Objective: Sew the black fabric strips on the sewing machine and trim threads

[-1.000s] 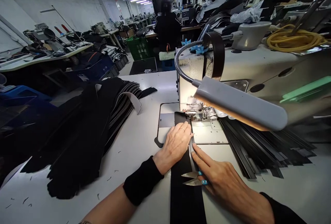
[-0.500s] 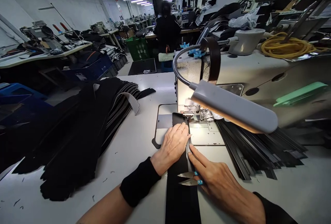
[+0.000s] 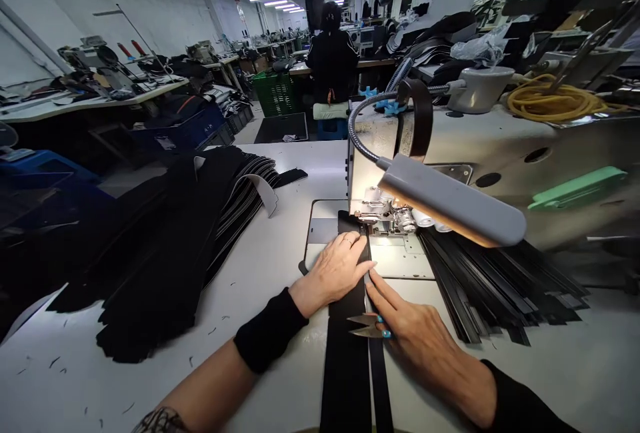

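Note:
A wide black fabric piece (image 3: 347,373) runs from the table's front edge up to the presser foot (image 3: 369,217) of a sewing machine. Beside its right edge lies a narrow black strip (image 3: 381,386), with a thin gap between the two lower down. My left hand (image 3: 334,267) rests flat on the wide piece just before the foot, thumb stretched towards the strip. My right hand (image 3: 423,336) keeps small thread snips (image 3: 369,325) in its curled fingers, blades apart and pointing left. Its index fingertip touches the strip close to my left thumb.
A lamp (image 3: 453,199) on a bent neck hangs over the sewing area. Stacked black pieces (image 3: 165,239) cover the table's left side. Many narrow dark strips (image 3: 495,279) fan out at right. Beyond the table, a person (image 3: 331,59) sits facing away near a green crate (image 3: 273,94).
The narrow strip now lies apart from the wide piece lower down. My left thumb has spread away from its fingers. The view has shifted slightly; the snips stay in my right hand.

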The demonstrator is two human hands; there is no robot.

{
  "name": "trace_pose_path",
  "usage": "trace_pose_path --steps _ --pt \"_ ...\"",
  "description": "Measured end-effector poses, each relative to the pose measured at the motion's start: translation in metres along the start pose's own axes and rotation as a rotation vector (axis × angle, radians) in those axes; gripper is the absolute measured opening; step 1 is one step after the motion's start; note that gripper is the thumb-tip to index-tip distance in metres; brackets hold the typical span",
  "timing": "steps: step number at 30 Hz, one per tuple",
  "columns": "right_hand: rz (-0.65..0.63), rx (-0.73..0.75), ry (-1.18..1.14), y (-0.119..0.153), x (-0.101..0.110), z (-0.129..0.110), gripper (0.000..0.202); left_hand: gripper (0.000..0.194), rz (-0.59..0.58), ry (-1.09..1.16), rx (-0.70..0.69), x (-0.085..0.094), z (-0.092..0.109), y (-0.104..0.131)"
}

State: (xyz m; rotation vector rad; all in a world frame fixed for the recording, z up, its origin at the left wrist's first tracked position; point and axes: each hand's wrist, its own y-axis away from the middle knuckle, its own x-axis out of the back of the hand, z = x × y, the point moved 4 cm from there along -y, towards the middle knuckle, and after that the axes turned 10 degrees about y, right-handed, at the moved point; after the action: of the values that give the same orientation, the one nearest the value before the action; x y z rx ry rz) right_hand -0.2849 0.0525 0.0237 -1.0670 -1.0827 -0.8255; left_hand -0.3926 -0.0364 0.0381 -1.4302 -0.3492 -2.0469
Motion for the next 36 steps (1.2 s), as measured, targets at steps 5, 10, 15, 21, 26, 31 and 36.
trace_pose_path --steps 5,10,15,21,26,31,36 --pt "0.110 0.024 -0.032 0.006 0.006 -0.003 0.038 0.051 -0.267 0.156 -0.005 0.027 -0.015 0.035" --pt "0.117 0.037 -0.035 0.010 0.008 -0.005 0.039 0.062 -0.192 0.077 -0.132 0.021 -0.013 0.049" --pt "0.185 0.065 -0.073 0.029 0.013 -0.014 0.039 0.036 -0.165 0.121 -0.399 0.006 0.010 0.045" --pt "0.237 0.099 -0.087 0.038 0.013 -0.019 0.034 0.031 -0.149 0.150 -0.420 0.001 0.012 0.048" --pt "0.248 0.095 -0.099 0.040 0.011 -0.018 0.032 0.030 -0.115 0.148 -0.437 -0.003 0.009 0.047" --pt "0.259 0.094 -0.069 0.041 0.011 -0.019 0.031 0.030 -0.061 0.146 -0.448 -0.004 0.007 0.046" --pt "0.259 0.089 -0.071 0.039 0.010 -0.019 0.031 0.030 -0.059 0.136 -0.433 -0.004 0.008 0.045"
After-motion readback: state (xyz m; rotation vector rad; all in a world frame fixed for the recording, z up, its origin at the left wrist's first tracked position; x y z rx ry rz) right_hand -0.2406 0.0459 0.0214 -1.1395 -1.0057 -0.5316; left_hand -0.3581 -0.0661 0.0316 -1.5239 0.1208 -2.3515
